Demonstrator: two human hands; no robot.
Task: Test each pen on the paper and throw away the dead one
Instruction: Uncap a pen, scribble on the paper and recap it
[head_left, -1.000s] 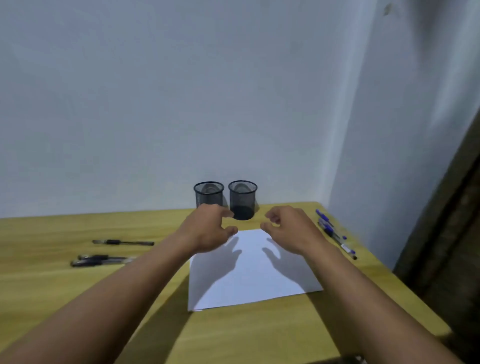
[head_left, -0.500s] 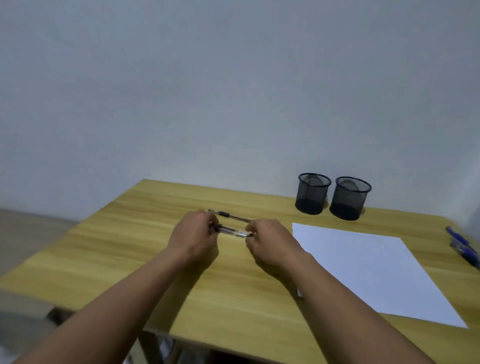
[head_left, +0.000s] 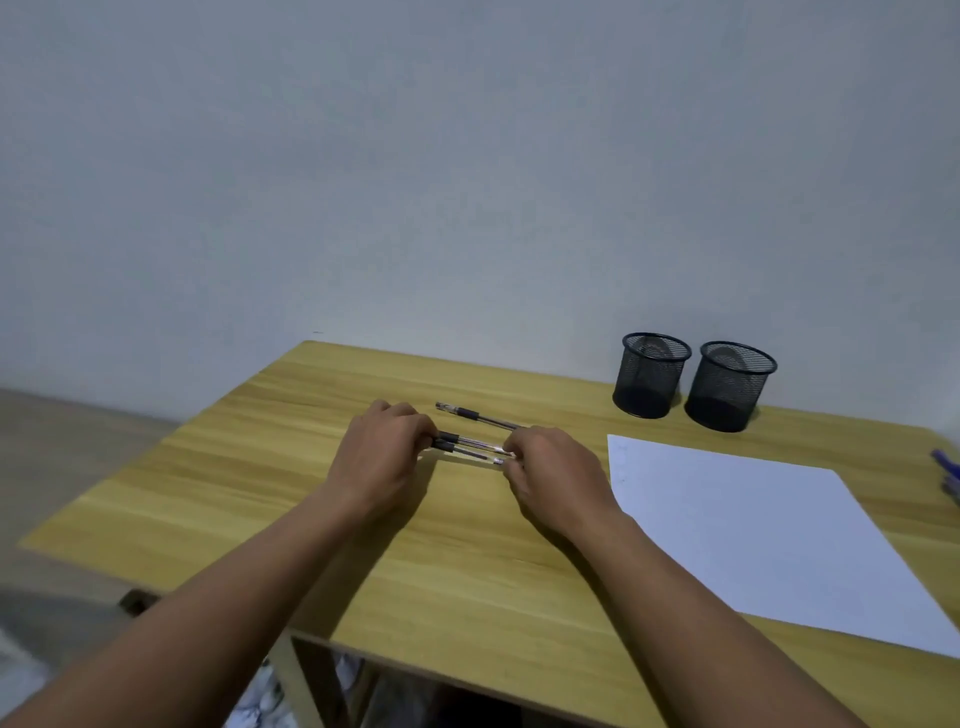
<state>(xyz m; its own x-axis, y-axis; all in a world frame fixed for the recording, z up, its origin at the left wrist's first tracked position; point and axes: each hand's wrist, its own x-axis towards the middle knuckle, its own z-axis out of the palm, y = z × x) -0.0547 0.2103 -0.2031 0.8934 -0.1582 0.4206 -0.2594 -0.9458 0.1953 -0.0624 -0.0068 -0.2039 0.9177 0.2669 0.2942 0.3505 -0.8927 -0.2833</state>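
The view is now being turned toward the left part of the pale wooden table, where a second ago it was being held over the white sheet of paper with both hands hovering empty above it. The two clear-barrelled pens with black grips are now being held from both ends, lying side by side just off the tabletop. The left hand is being closed around their black grip ends, and the right hand is being pinched on their opposite ends (how firmly cannot be judged). A third black-gripped pen is being left on the table just behind them, untouched.

Compared with half a second ago, almost nothing is being altered: the same two-handed hold is being kept in the same spot.

For the task, this is being read as the pick-up of the first pens to be tested; no mark is yet being made on the paper, which is lying well to the right. The two black mesh cups are standing empty behind the paper, and some blue pens are being cut off at the right edge.
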